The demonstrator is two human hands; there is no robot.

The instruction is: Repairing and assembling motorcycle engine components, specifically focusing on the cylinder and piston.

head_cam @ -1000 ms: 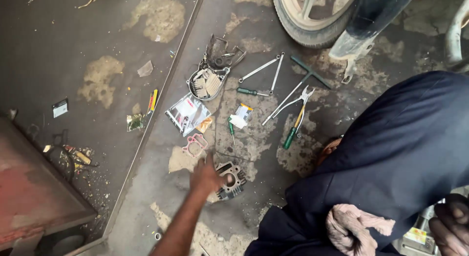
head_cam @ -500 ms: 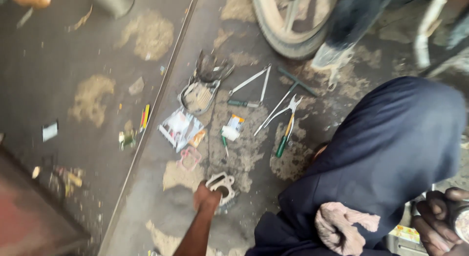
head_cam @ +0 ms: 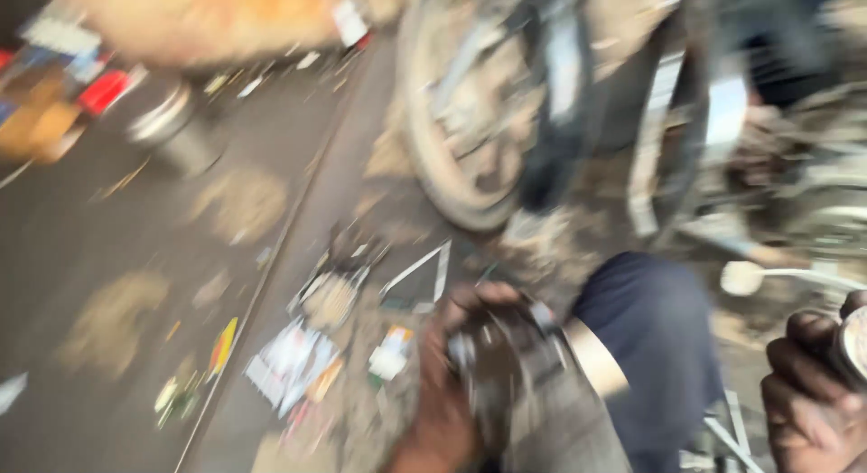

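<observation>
The view is heavily blurred, so only coarse shapes can be trusted. The left hand (head_cam: 447, 365) is raised in the lower middle of the view, its fingers curled and pressed around a dark, greasy metal part with pale bolt-like spots (head_cam: 506, 355), which it holds up above the floor; a grey rag or cloth (head_cam: 560, 428) hangs just below that part. The right hand (head_cam: 808, 392) sits at the lower right edge, fingers wrapped around a small round silvery metal piece (head_cam: 853, 346) that is cut off by the frame. Between the two hands lies the person's knee in dark blue trousers (head_cam: 650, 346). On the stained grey concrete floor (head_cam: 108, 256) left of the held part lie scattered things: a crumpled white printed packet (head_cam: 289, 365), a small white and orange packet (head_cam: 393, 351), a pair of thin silvery rods forming an angle (head_cam: 424, 270) and a yellow-handled tool (head_cam: 221, 346), all too smeared to tell apart further. Beyond them stands a motorcycle wheel with a dark tyre and dusty rim (head_cam: 461, 139), and a grey metal can (head_cam: 172, 130) stands well apart at the upper left.
</observation>
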